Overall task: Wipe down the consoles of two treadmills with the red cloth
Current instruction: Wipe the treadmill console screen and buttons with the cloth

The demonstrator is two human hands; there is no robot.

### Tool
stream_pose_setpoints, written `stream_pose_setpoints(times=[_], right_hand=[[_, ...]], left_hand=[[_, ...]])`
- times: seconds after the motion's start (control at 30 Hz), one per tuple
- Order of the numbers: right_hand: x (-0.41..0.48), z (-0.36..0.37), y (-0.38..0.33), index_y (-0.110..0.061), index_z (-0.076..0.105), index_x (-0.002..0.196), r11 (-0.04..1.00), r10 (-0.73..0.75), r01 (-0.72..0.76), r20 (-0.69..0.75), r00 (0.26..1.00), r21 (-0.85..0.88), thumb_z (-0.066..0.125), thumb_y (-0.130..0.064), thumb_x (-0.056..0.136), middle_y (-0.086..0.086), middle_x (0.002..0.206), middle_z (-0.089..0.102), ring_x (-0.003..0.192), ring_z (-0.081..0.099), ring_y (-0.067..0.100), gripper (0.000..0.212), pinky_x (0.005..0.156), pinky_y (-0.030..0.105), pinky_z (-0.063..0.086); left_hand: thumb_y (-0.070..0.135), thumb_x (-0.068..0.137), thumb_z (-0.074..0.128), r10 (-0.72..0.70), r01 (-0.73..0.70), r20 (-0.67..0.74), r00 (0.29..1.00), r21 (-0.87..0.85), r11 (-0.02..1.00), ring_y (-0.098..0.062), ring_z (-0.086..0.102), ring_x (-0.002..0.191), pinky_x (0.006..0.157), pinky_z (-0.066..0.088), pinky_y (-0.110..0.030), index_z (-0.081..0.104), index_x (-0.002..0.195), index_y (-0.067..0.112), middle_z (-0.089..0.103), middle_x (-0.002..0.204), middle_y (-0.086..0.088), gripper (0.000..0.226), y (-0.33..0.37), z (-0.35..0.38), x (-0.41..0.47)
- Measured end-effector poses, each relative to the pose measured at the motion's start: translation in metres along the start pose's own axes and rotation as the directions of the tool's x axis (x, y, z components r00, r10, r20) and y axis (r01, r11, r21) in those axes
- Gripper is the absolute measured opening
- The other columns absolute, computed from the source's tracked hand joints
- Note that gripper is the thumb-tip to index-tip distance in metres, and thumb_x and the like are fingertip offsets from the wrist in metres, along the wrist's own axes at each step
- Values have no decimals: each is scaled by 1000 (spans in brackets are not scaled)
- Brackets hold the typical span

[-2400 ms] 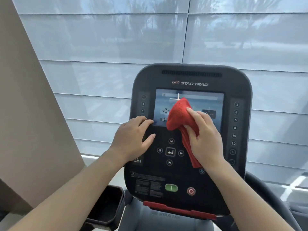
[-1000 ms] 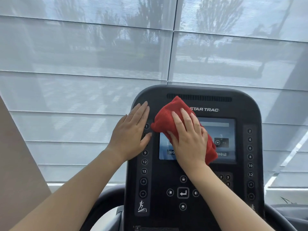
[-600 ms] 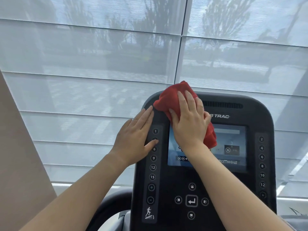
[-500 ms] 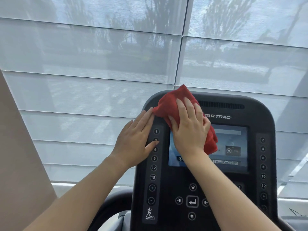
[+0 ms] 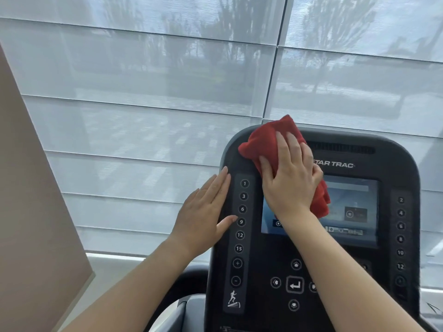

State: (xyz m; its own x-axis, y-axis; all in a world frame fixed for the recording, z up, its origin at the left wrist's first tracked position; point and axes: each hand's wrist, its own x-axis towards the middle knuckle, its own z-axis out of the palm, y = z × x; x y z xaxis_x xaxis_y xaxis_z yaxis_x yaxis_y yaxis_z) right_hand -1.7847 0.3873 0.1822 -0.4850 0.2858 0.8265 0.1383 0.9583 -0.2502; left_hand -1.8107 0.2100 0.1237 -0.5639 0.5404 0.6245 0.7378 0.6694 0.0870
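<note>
Right fingers [image 5: 279,144]: laid flat and slightly spread over the cloth [image 5: 266,137], pressing it down, not curled round it.
Cloth: bunched at the console's [image 5: 395,168] upper left corner. One fold peeks over the top edge and a tail hangs from under the palm onto the screen [image 5: 354,202].
Right hand [image 5: 290,185]: palm down, half on the cloth and half over the screen's left edge.
Left fingers [image 5: 219,183]: straight and pressed together along the console's left rim, with the thumb splayed out.
Left hand [image 5: 203,212]: braces the console and holds nothing.
Risk, thumb: its tip lies just beside key 9 in the left keys [image 5: 241,221], so a firmer brace could press it.
Risk, screen: the trailing tail or the palm could trigger whatever is on display.
Risk, cloth: it is only pinned, so a quick stroke could slide it out or off the top edge.
Risk, vent [image 5: 347,148]: the slot sits just right of the cloth and could snag it.
Count, hands: two.
Count, cloths: one.
Count, consoles: one in view, the second treadmill unseen.
Count, screens: one.
Count, left keys: eight.
Count, right keys [image 5: 400,232]: six numbered, with the lower ones too dim to count.
Count, arrow keys [image 5: 294,285]: five, one partly behind the forearm.
</note>
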Motion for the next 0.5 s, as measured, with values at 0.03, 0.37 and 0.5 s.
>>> stream_pose_setpoints(times=[0.03, 0.37, 0.5], right_hand=[[-7, 0, 0, -25, 41, 136, 1000, -13, 13, -1, 1000, -11, 38, -49, 91, -1, 143, 42, 131, 35, 28, 51, 93, 49, 30], [10, -1, -10, -23, 46, 132, 1000, -10, 10, 14, 1000, 23, 49, -41, 93, -2, 141, 43, 129, 36, 28, 43, 92, 51, 32], [12, 6, -17, -23, 46, 132, 999, -36, 36, -5, 999, -8, 51, -39, 92, -1, 141, 44, 129, 37, 29, 43, 92, 52, 32]], left_hand=[[57, 84, 35, -3, 3, -1, 1000, -13, 1000, -15, 22, 140, 107, 32, -33, 18, 148, 14, 8, 157, 5, 79, -1, 1, -2], [52, 87, 42, 23, -20, 14, 1000, -206, 978, -11, 27, 137, 103, 39, -31, 6, 149, 23, -5, 156, 14, 77, -6, 7, -13], [36, 92, 50, -19, 33, 39, 999, -391, 920, -4, 22, 137, 102, 33, -19, -5, 145, 31, -17, 151, 26, 77, 1, 10, -18]])
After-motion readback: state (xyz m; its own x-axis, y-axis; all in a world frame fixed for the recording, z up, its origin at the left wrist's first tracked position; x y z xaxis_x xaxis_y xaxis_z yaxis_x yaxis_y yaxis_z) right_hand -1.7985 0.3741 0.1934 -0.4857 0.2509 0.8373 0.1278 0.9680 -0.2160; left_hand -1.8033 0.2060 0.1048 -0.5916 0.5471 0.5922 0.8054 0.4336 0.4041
